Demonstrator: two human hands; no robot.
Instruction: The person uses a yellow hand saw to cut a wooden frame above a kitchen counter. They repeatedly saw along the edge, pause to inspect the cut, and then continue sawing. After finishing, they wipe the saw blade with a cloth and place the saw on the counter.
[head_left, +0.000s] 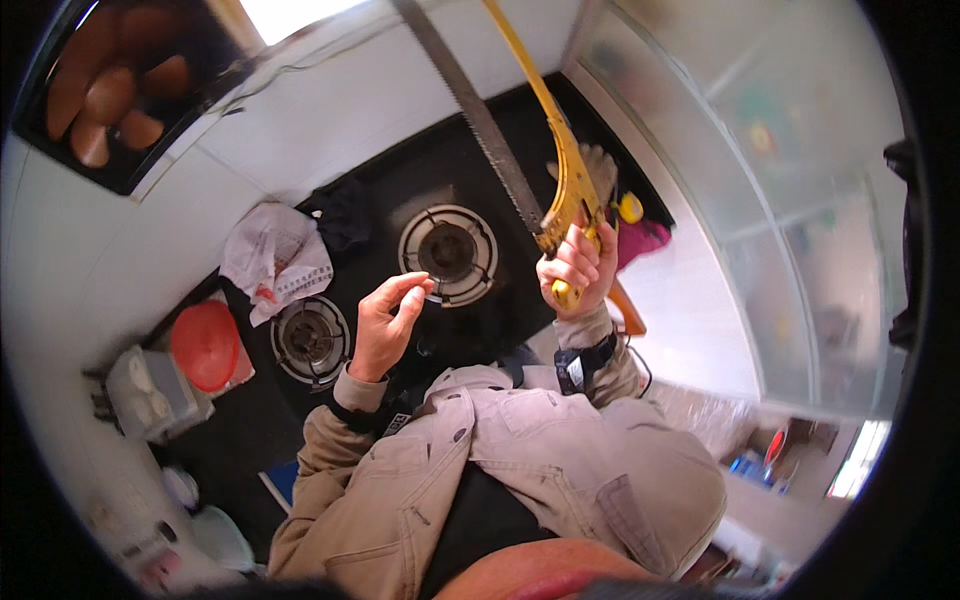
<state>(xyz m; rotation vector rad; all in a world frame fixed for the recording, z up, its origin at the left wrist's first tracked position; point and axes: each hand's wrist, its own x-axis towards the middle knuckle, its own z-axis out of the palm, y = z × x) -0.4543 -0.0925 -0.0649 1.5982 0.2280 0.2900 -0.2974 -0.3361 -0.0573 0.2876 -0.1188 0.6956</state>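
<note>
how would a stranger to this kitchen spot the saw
Find the black countertop, then the round burner nearer the picture's middle. To its right, the person's right grip holds the saw, its blade pointing away from the person. Unlike the grey glove and small yellow item near it, the saw has a long toothed blade and a yellow frame.

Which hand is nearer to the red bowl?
The left. The left hand is raised to the right of the red bowl, with one stove burner between them in the picture. The right hand is farther right, gripping the yellow saw.
</note>
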